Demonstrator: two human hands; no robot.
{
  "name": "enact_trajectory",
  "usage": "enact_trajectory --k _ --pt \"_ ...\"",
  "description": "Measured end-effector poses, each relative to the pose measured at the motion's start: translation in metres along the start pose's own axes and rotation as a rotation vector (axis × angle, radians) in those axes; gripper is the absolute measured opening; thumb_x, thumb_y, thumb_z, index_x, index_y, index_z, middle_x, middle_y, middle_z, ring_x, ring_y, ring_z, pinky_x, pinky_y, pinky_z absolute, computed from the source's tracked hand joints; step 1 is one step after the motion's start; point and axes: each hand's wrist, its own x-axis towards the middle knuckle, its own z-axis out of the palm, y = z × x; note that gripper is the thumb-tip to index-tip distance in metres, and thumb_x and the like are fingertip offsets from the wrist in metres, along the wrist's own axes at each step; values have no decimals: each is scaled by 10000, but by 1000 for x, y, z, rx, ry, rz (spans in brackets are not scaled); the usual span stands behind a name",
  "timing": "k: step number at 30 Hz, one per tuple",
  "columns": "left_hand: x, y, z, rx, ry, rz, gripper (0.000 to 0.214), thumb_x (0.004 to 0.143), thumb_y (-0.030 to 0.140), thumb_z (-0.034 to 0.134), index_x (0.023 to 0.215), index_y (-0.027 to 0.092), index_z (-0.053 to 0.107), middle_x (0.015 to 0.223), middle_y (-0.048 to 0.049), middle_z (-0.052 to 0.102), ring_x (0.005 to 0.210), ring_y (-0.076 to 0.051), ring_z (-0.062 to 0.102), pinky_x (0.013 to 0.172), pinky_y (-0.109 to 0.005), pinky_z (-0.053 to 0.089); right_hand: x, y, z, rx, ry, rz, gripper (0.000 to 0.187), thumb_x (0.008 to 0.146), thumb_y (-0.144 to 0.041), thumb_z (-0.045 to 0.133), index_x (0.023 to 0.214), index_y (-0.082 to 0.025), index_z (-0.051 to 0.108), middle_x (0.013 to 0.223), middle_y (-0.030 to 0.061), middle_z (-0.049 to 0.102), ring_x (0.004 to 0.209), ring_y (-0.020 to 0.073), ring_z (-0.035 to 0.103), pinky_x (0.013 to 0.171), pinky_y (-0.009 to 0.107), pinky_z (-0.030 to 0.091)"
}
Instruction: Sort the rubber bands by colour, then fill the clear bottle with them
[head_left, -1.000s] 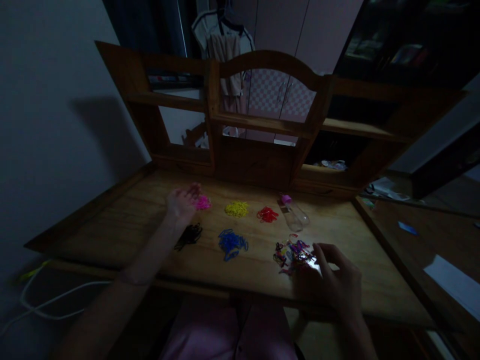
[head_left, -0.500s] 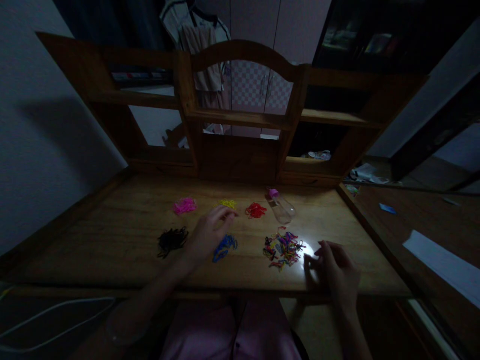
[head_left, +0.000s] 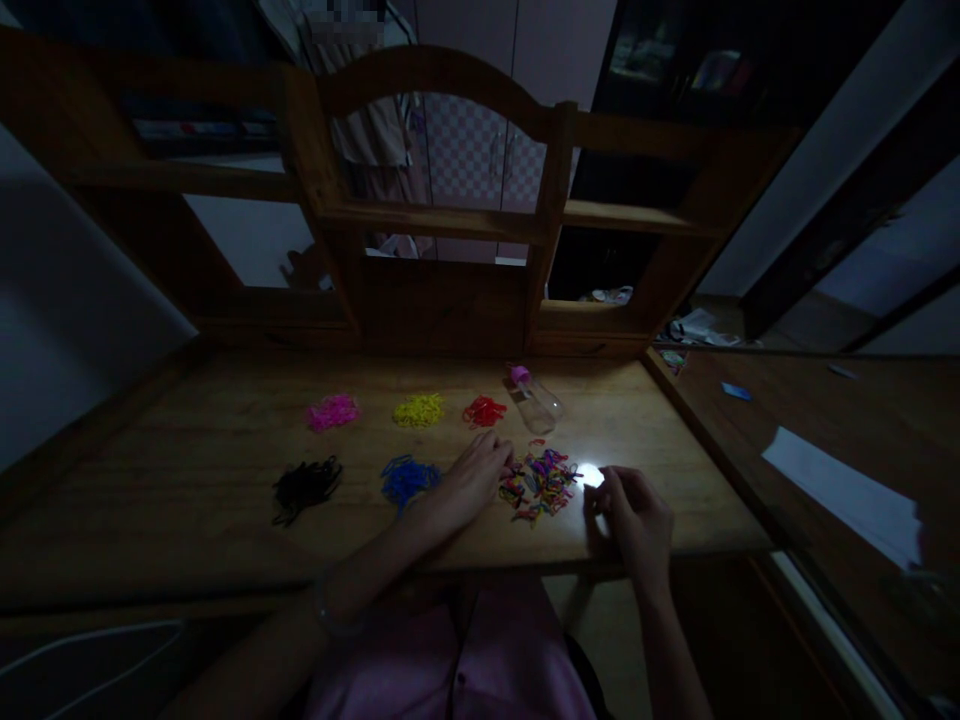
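Note:
My left hand [head_left: 474, 476] reaches to the left edge of a mixed pile of coloured rubber bands [head_left: 551, 485], fingers curled together at the bands. Whatever is between those fingertips is hidden. Right of the pile, my right hand [head_left: 641, 515] hovers with thumb and finger pinched; I cannot make out what they hold. Single-colour heaps lie to the left: blue bands [head_left: 409, 480] beside my left forearm, black bands [head_left: 306, 487], pink bands [head_left: 333, 411], yellow bands [head_left: 418, 410] and red bands [head_left: 484, 411].
A clear bottle [head_left: 540, 408] with a pink cap lies behind the mixed pile. The wooden desk [head_left: 225, 430] has a shelf frame [head_left: 442, 232] along its back. On the side surface at right lie a white paper strip [head_left: 840, 495] and a small blue card [head_left: 736, 391].
My left hand has moved right, from beside the yellow heap to the mixed pile, uncovering the yellow and blue bands. My right hand stays beside the pile. The camera view has shifted.

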Motion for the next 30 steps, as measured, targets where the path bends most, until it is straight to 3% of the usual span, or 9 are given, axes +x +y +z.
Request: enact_trajectory --k 10,15,21,25,30 --pt "-10 7 -13 6 -34 -41 81 907 211 444 864 202 512 922 -40 535 893 -198 491 812 -325 403 -1 -1 0 19 -20 14 263 876 -437 575 873 -182 638 638 -13 617 600 152 611 619 247 465" --pt "-10 9 -8 50 -16 -27 88 908 225 473 902 204 558 974 -39 542 956 -193 512 866 -322 418 0 -4 0 -59 -35 -8 264 870 -440 581 853 -185 648 673 -4 638 619 156 623 625 248 458" --pt "27 27 -2 88 -6 130 222 894 119 440 1042 197 587 1103 -65 558 1054 -197 511 930 -327 418 0 -4 0 -58 -38 -8 277 879 -450 560 860 -187 646 695 3 651 613 157 627 628 254 466" --pt "61 24 7 137 -92 266 331 830 31 462 1077 199 605 1161 -72 564 1101 -201 500 932 -318 413 -1 -2 1 -35 -23 -6 265 875 -443 566 856 -191 644 678 -7 644 593 148 624 601 241 466" --pt "85 11 16 164 -231 299 126 826 114 548 888 176 638 978 -61 615 975 -198 545 829 -296 433 -1 -1 1 -10 -23 -7 268 881 -446 557 868 -191 640 646 -15 626 578 147 619 580 237 463"
